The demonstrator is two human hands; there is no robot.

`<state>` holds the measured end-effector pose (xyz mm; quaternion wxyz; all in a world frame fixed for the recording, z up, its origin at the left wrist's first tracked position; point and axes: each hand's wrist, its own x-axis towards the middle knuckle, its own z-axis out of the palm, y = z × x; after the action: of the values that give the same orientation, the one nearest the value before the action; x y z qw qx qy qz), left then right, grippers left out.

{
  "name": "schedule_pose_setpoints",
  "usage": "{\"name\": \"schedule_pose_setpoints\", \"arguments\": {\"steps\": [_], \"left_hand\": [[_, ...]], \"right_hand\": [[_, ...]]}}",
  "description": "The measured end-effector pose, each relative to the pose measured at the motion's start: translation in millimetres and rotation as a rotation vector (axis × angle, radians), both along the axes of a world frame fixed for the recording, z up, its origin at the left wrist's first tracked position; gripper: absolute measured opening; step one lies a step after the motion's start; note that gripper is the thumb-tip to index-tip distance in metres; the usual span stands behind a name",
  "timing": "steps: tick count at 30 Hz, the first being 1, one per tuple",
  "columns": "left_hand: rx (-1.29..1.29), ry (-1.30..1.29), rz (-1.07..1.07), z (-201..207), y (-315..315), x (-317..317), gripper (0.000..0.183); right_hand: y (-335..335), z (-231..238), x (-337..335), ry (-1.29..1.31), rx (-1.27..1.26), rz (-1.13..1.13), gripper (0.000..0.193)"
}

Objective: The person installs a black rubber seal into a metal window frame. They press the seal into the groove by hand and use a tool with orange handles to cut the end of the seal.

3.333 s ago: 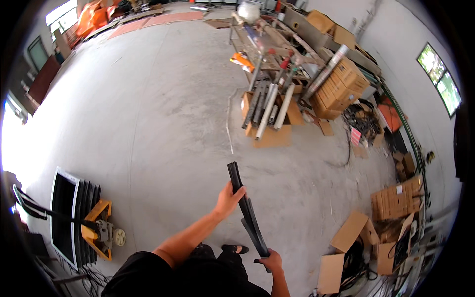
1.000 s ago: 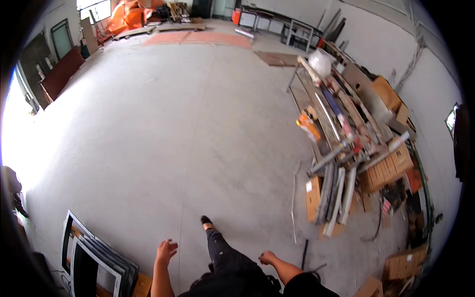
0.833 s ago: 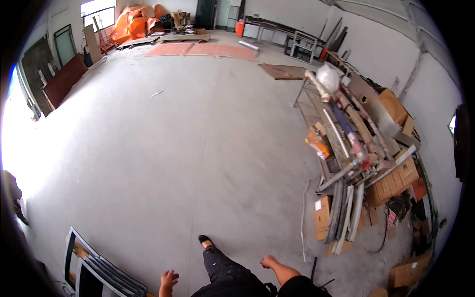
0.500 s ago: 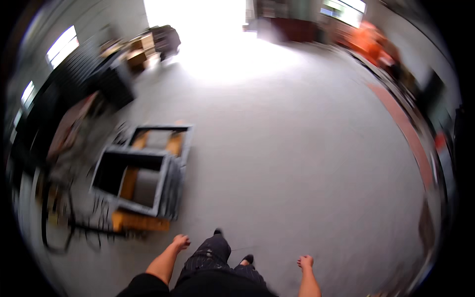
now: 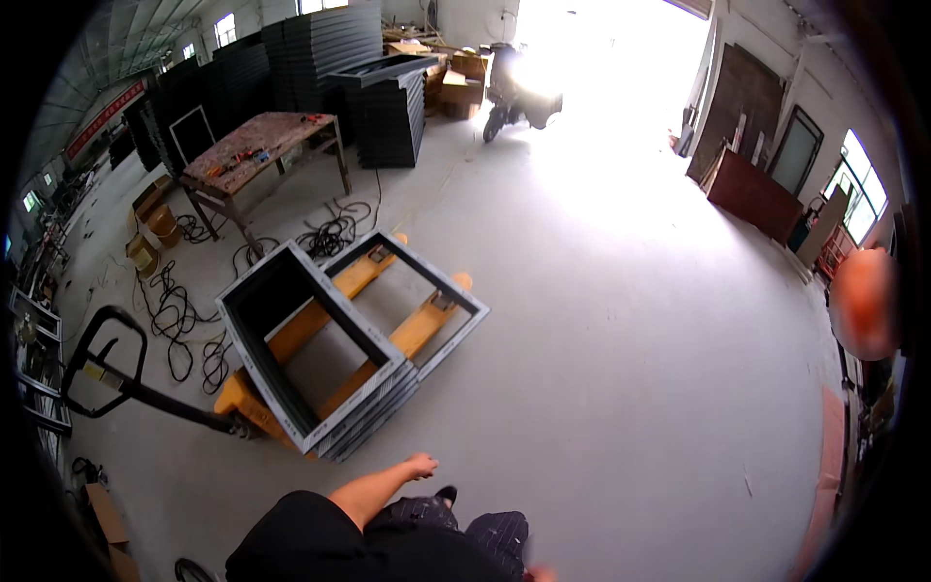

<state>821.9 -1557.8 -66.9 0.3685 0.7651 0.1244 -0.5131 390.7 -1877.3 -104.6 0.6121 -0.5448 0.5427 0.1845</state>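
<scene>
My left hand (image 5: 421, 467) hangs in front of me with its fingers curled in, and nothing shows in it. It is nearest to a stack of grey rectangular frames (image 5: 364, 409), a short way off the near corner and not touching. The stack rests on a yellow pallet jack (image 5: 242, 403), whose black handle (image 5: 175, 403) leans out to the left. Farther along the forks lies another grey frame (image 5: 433, 273). At the lower edge my right hand (image 5: 541, 574) is only partly in view and blurred, so its fingers cannot be read.
Black cables (image 5: 335, 228) coil on the floor beside the pallet jack. Beyond stand a worktable (image 5: 257, 145) with tools, tall stacks of dark frames (image 5: 388, 116), and a parked scooter (image 5: 519, 97) near the bright doorway. A pinkish strip (image 5: 829, 446) runs along the right.
My view has turned to the left, so the pallet jack and frames sit nearer the middle and the worktable shows clearly. My right hand has dropped to the lower edge.
</scene>
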Motion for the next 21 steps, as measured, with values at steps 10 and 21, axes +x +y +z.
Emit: {"name": "schedule_pose_setpoints", "arguments": {"steps": [10, 21], "left_hand": [[-0.023, -0.097, 0.079, -52, -164, 186, 0.029], [-0.130, -0.059, 0.890, -16, -238, 364, 0.024]], "right_hand": [[-189, 2, 257, 0.139, -0.016, 0.193, 0.025], [-617, 2, 756, -0.184, -0.439, 0.211, 0.015]]}}
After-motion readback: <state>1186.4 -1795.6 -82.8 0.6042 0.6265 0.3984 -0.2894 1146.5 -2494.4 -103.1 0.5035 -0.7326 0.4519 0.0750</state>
